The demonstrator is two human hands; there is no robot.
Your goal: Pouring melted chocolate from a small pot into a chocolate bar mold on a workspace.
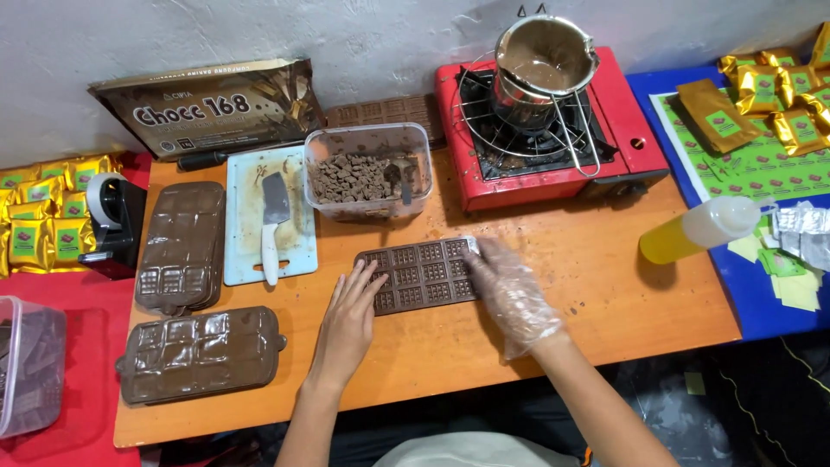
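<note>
Head view. A brown chocolate mould (421,275) lies flat near the middle of the wooden surface (596,285), just in front of a clear tub of chocolate chunks (367,175). Left hand (347,322), bare, rests with fingers spread flat on the mould's left edge; it grips nothing. Right hand (512,297), in a thin clear glove, lies with its fingers over the mould's right end; whether they curl around the edge I cannot tell.

Progress, judged: mould cavities look filled level with chocolate, so pouring appears done for this one. Two more moulds (183,246) (199,353) sit at left, also brown and full-looking. A steel pot (543,60) smeared with melted chocolate stands on the red stove (553,130). Gold wrappers (769,95) lie at the far right, well apart, so unmoulding and wrapping appear left to do.
</note>
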